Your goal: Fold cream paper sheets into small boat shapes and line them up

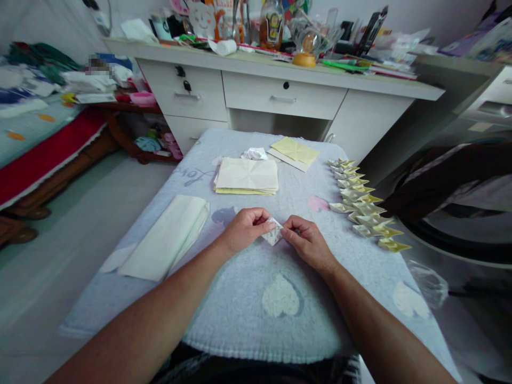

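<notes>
Between my two hands is a small folded piece of white paper (272, 234), shaped like a diamond with faint marks on it. My left hand (248, 228) pinches its upper left side, thumb on top. The right corner is gripped by my right hand (306, 238) between thumb and fingers. Beyond my hands lies a stack of creased paper sheets (248, 173), white on top with yellow edges below. Several folded paper pieces with pointed ends (362, 208), white and yellow, stand in rows on the right. A folded bundle of white paper (166, 237) rests at the left.
A blue cloth with heart patterns (240, 314) covers the table. Yellow and white sheets (295, 151) and a crumpled white paper (254, 154) lie toward the back. Behind stands a white desk (256, 98) crowded with a bottle (272, 26) and other items. A bed (44, 138) is at left.
</notes>
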A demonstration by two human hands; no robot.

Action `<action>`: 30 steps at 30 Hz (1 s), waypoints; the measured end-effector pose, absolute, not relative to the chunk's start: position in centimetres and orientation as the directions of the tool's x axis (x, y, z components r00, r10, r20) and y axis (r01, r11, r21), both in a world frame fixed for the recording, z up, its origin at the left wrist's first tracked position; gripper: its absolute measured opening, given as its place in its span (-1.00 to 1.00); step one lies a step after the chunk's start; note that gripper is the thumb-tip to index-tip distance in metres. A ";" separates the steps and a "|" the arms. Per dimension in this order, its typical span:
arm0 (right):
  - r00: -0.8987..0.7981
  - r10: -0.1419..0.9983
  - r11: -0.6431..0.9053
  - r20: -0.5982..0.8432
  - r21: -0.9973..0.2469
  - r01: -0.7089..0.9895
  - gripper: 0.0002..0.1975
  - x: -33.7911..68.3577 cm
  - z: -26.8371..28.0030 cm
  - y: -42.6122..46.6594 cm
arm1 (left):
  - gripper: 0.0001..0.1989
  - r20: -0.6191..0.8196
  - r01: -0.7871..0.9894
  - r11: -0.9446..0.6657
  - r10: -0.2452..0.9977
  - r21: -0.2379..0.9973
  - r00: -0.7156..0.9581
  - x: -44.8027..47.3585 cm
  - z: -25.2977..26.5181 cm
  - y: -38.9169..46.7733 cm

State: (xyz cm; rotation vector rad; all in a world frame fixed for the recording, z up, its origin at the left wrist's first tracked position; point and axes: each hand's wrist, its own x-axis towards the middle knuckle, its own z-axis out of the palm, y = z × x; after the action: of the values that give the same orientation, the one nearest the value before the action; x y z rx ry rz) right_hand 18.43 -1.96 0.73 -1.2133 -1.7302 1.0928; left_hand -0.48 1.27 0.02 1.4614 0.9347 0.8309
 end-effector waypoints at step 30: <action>-0.215 0.972 0.139 0.092 -0.966 0.217 -0.80 17.7 0.0 -1.7 | -0.78 -0.046 -0.089 0.091 0.909 0.992 0.415 0.2 0.1 1.0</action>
State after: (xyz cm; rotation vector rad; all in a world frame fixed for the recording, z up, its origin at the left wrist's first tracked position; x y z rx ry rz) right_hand 17.72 -1.73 0.00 -1.1839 -1.5872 1.1485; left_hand 0.17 0.99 0.14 1.2534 0.8526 0.8939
